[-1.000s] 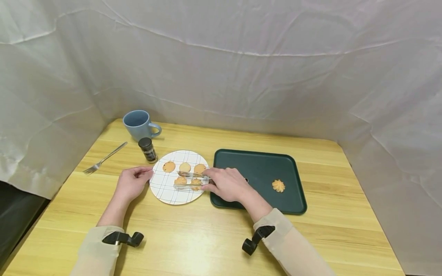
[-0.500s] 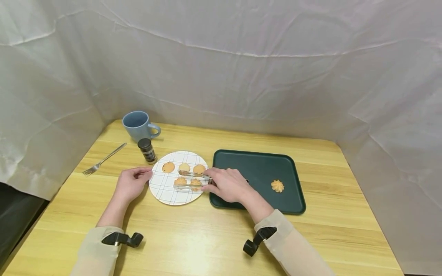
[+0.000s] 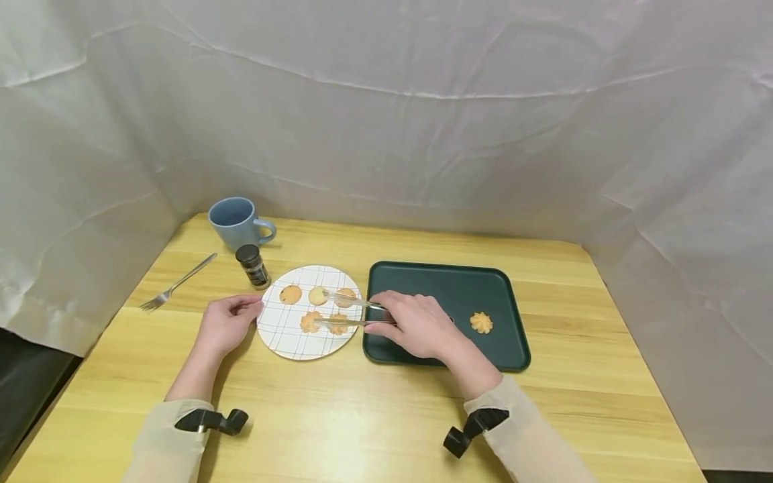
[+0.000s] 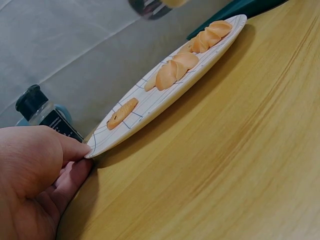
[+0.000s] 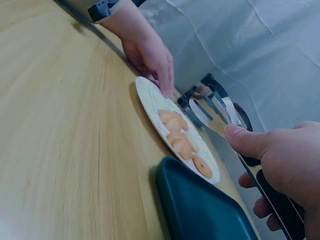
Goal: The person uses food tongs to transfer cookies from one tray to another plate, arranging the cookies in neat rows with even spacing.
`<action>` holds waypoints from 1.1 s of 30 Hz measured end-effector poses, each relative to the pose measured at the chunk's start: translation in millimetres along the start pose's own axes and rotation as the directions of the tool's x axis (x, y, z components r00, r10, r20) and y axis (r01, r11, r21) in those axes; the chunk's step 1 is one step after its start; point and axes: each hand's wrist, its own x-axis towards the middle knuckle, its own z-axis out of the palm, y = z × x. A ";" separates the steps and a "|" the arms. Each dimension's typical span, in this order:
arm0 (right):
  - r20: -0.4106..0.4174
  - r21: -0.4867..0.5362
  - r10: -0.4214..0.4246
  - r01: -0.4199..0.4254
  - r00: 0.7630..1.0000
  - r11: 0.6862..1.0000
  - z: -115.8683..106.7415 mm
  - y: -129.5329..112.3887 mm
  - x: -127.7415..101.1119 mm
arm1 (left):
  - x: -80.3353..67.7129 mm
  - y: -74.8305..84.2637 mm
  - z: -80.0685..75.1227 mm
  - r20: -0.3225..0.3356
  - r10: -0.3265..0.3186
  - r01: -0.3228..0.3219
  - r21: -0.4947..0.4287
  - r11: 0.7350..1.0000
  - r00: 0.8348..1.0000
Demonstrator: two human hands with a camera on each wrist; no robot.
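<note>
My left hand [image 3: 226, 325] pinches the left rim of a white checked plate [image 3: 280, 335], its thumb on top of the edge in the left wrist view. Two rows of cookies lie on the plate: three flat round ones behind, among them a round cookie [image 3: 290, 294], and two ridged ones in front, one being a piped cookie [image 3: 311, 322]. My right hand [image 3: 419, 325] grips metal serving tongs [image 5: 222, 112]. The arms of the tongs are spread apart above the plate, with no cookie between their tips. The right wrist view shows them raised over it.
Right of the plate, a dark green tray [image 3: 435, 278] carries one piped cookie [image 3: 481, 323] under the right forearm's far side. A blue mug [image 3: 235, 225], a black-capped seasoning jar [image 3: 253, 268] and a fork [image 3: 178, 283] are at the back left. Pale cloth [image 3: 386, 134] hangs behind the table.
The right hand has drawn the tongs to the right and up from the front row of cookies. The left hand stays at the plate's rim, and the head view has shifted slightly.
</note>
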 end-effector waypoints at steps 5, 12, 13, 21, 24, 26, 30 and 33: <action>-0.028 0.007 0.038 -0.038 0.999 0.999 -2.8 12.9 -17.2 | -4.0 -2.9 1.1 0.002 -0.009 0.009 -0.005 1.000 1.000; -0.075 0.018 0.109 -0.108 0.991 0.994 -14.7 34.4 -35.8 | -4.2 -5.9 0.0 -0.008 0.012 -0.012 0.005 1.000 1.000; -0.077 0.017 0.121 -0.120 0.990 0.993 -16.6 37.5 -38.3 | -4.1 -5.9 -0.3 -0.009 0.012 -0.011 0.005 1.000 1.000; -0.082 0.007 0.193 -0.193 0.978 0.981 -29.6 56.2 -60.3 | -3.2 -3.5 -1.3 -0.009 0.003 -0.003 0.001 1.000 1.000; -0.094 0.003 0.202 -0.203 0.975 0.979 -32.7 62.0 -68.5 | -2.8 -2.4 -0.9 -0.006 0.002 -0.002 0.002 1.000 1.000; -0.101 0.005 0.207 -0.208 0.973 0.978 -34.0 66.1 -73.5 | -2.2 -1.7 -0.6 -0.005 0.000 0.000 0.003 1.000 1.000; -0.108 0.024 0.217 -0.215 0.970 0.976 -36.3 73.8 -82.0 | -0.9 -0.3 -0.3 -0.004 -0.004 0.004 0.006 1.000 1.000; -0.109 0.034 0.223 -0.221 0.969 0.975 -39.0 78.9 -88.2 | 0.1 0.8 -0.5 -0.001 -0.003 0.003 0.009 1.000 1.000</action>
